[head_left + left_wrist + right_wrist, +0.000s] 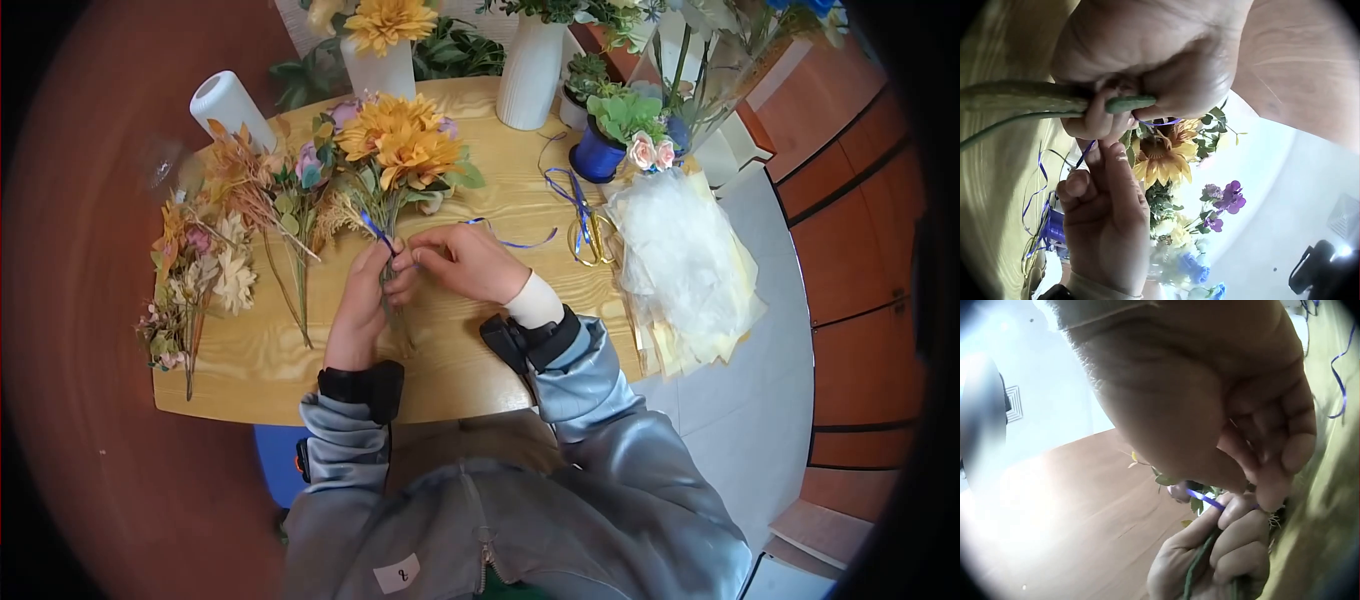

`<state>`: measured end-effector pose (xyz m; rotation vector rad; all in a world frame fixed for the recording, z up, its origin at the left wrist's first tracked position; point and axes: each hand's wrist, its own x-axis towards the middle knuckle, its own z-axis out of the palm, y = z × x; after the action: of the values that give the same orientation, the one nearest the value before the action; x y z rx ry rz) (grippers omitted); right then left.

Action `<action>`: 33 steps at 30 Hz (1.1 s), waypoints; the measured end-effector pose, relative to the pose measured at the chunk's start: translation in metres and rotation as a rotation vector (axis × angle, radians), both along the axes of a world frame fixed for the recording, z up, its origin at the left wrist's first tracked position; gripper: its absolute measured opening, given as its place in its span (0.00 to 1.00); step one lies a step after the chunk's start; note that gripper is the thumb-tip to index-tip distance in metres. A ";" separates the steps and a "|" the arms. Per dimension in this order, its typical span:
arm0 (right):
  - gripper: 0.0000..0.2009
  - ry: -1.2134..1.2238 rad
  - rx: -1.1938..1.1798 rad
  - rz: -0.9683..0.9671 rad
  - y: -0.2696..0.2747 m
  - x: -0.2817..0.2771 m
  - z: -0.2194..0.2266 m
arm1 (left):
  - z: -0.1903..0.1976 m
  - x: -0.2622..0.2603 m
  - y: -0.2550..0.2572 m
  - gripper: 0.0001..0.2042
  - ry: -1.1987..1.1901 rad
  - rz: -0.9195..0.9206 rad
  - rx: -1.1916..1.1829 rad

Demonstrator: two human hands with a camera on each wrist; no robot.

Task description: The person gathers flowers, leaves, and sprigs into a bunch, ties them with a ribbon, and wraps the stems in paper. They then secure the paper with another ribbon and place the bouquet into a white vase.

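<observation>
My left hand (360,300) grips the green stems (1016,100) of a bouquet of artificial flowers with large orange blooms (400,145). A blue ribbon (374,228) crosses the stems at its thumb and forefinger, one end sticking up toward the blooms. Close against those fingers, my right hand (470,262) pinches the ribbon between thumb and fingertips. In the right wrist view, the right fingertips (1272,487) meet the left hand (1235,544), and the ribbon (1205,499) shows beside the left thumb. More of the ribbon trails on the table behind the right hand.
Other flower bunches (190,290) lie at the left of the wooden table (270,385). Gold-handled scissors (590,240), a blue ribbon spool (597,152) and white wrapping sheets (685,260) are at the right. White vases (530,75) stand along the back; one vase (232,108) is tilted.
</observation>
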<state>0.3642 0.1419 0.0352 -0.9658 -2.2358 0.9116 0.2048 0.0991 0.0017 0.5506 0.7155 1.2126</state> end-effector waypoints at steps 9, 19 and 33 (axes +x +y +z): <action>0.10 0.207 -0.364 0.216 0.021 0.003 -0.022 | -0.008 -0.004 0.006 0.08 0.082 0.025 -0.010; 0.09 0.226 -0.732 0.200 0.026 0.008 -0.033 | -0.003 0.003 0.011 0.08 0.029 0.020 0.003; 0.08 0.137 -0.380 -0.155 0.050 0.034 -0.058 | 0.014 -0.002 0.006 0.08 0.133 0.060 0.064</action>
<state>0.3983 0.1924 -0.0227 -1.1837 -1.8810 1.3159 0.2028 0.1049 0.0152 0.6711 0.8124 1.2665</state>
